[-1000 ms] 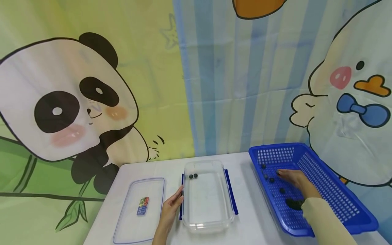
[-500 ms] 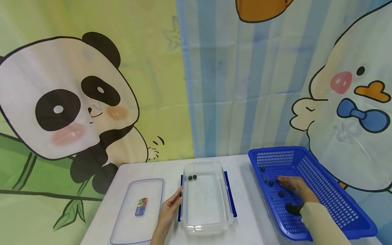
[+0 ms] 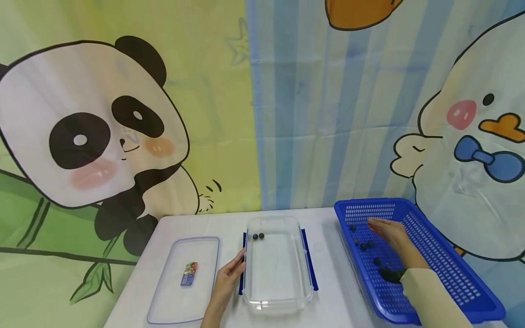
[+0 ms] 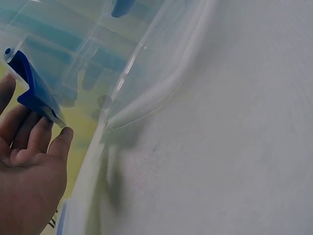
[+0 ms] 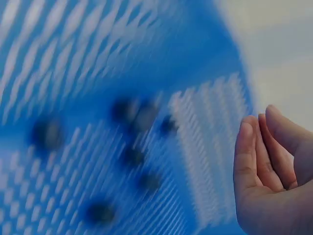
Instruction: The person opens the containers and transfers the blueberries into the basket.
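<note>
A clear lidless storage box (image 3: 277, 269) with blue side latches stands mid-table, holding two small dark balls (image 3: 258, 236) near its far left corner. My left hand (image 3: 227, 275) grips its left side; in the left wrist view the fingers curl at the hanging blue latch (image 4: 34, 90). To the right, my right hand (image 3: 395, 237) hovers over a blue perforated basket (image 3: 447, 262). Its fingers and thumb are drawn near each other, and nothing shows between them. Several dark balls (image 5: 101, 212), blurred in the right wrist view, lie on the basket floor.
A clear lid (image 3: 170, 291) with a coloured label (image 3: 189, 274) lies flat at the left of the white table (image 3: 328, 273). By the right cuff is a dark thing (image 3: 389, 274) of unclear kind. A cartoon-printed curtain (image 3: 295, 114) hangs behind the table.
My right hand has risen and moved toward the basket's far end, uncovering a dark ball that was under its fingers. My left hand stays at the box. The view has shifted slightly.
</note>
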A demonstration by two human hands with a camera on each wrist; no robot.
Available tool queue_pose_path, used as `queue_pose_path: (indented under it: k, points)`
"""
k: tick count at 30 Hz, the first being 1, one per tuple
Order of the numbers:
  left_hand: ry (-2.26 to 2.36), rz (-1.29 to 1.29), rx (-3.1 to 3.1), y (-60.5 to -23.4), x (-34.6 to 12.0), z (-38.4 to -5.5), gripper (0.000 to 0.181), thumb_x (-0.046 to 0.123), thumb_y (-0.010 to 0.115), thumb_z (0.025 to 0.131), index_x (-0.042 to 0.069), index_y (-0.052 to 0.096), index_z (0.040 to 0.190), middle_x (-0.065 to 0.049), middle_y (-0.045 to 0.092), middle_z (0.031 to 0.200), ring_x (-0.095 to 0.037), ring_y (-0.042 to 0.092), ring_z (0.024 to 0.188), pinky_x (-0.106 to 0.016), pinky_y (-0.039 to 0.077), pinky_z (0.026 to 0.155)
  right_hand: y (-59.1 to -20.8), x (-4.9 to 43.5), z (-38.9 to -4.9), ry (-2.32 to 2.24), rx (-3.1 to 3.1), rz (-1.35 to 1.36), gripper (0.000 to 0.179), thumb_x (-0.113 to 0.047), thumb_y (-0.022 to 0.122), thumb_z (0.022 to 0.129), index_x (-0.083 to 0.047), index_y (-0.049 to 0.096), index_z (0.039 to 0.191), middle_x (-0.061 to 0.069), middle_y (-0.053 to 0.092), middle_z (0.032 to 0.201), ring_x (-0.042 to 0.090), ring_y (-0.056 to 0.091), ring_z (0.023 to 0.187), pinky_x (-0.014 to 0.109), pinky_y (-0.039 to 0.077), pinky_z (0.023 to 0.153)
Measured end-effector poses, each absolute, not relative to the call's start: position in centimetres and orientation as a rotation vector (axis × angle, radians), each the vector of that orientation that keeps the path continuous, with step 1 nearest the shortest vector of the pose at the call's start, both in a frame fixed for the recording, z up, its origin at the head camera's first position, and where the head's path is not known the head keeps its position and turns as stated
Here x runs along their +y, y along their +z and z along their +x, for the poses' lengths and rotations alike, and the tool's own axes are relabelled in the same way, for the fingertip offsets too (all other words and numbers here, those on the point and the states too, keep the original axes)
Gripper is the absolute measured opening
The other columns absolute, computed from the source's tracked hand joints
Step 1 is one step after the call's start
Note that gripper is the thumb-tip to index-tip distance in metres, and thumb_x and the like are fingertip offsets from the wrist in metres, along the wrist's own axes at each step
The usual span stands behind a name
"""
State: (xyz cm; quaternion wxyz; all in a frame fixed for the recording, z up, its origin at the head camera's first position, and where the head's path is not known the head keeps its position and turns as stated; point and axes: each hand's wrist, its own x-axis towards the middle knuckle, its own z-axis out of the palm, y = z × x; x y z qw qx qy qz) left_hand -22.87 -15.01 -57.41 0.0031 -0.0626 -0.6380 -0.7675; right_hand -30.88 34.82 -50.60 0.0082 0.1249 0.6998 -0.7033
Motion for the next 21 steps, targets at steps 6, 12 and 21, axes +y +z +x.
queue_pose_path:
  k: [6,12,21]
  points:
    - [-2.424,-0.183,-1.992,-57.5,-15.2,-23.0,0.047,0.009,0.059,0.090,0.000,0.045,0.133,-0.008,0.041,0.139,-0.014,0.038,0.127,-0.015,0.035,0.097,-44.6,25.9,-30.6,-2.174,2.250,0.164,0.051,-0.018,0.068,0.084,0.010,0.052,0.124,0.004,0.067,0.101,0.010,0.065,0.088,0.031,0.051,0.087]
    - [-2.451,-0.178,-1.974,-57.3,-15.2,-23.2,0.047,0.008,0.059,0.090,-0.001,0.044,0.133,-0.009,0.040,0.140,-0.009,0.040,0.125,-0.016,0.036,0.097,-43.4,16.0,-31.1,-2.303,2.032,-0.015,0.040,-0.003,0.063,0.086,0.016,0.052,0.119,0.010,0.068,0.097,0.017,0.066,0.088,0.030,0.052,0.083]
    - [-2.422,-0.154,-2.010,-57.2,-14.9,-22.7,0.048,0.013,0.061,0.089,0.004,0.045,0.134,-0.007,0.041,0.139,-0.018,0.036,0.129,-0.017,0.035,0.099,-48.4,5.3,-32.7,-2.523,1.782,0.282,0.026,0.006,0.066,0.080,0.015,0.062,0.104,0.017,0.068,0.089,0.023,0.067,0.080,0.026,0.056,0.071]
